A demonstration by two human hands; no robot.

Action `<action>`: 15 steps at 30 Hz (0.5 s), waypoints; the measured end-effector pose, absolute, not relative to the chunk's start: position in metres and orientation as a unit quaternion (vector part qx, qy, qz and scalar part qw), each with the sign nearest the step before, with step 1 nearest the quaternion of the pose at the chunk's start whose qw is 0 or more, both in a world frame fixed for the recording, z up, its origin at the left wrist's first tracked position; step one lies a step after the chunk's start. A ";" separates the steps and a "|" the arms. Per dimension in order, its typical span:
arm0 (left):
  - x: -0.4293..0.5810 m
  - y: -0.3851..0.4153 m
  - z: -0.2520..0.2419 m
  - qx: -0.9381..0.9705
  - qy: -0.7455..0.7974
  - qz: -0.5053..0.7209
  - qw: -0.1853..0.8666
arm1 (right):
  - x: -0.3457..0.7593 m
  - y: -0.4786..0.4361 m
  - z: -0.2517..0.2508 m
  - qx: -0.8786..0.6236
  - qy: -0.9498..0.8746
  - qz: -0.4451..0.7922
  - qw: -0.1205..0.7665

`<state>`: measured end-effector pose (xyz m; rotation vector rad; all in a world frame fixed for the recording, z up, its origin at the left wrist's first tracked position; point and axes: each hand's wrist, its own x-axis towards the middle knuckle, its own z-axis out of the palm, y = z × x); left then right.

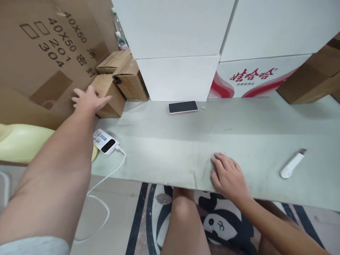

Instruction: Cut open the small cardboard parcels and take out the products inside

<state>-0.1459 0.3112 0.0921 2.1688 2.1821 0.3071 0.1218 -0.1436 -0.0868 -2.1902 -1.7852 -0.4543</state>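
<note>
My left hand (90, 98) reaches out to the far left with its fingers spread, over the near end of a small brown cardboard box (113, 102). Whether the palm touches that box I cannot tell. More small cardboard boxes (135, 79) stand just behind it. My right hand (230, 175) lies palm down near the table's front edge, fingers slightly bent and nothing in them. To its right is a white utility knife (292, 164) with some blade showing. A phone (183, 107) with a dark screen lies face up before the stacked white boxes.
White boxes (177, 78) form a wall along the back of the pale green table (159, 148). A large printed carton (53, 53) rises at the left. Below my left forearm lie a white device (105, 141) on a cable (123, 161) and a yellow-green object (23, 141). Brown cartons (310, 76) stand at right.
</note>
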 end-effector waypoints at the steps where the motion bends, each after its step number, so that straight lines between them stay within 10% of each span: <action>1: -0.141 0.304 0.096 0.677 0.726 0.113 0.035 | 0.122 -0.143 -0.087 -0.758 -0.617 -0.158 0.142; 15: -0.098 0.233 0.103 0.602 0.792 0.071 0.073 | 0.124 -0.142 -0.088 -0.789 -0.588 -0.077 0.160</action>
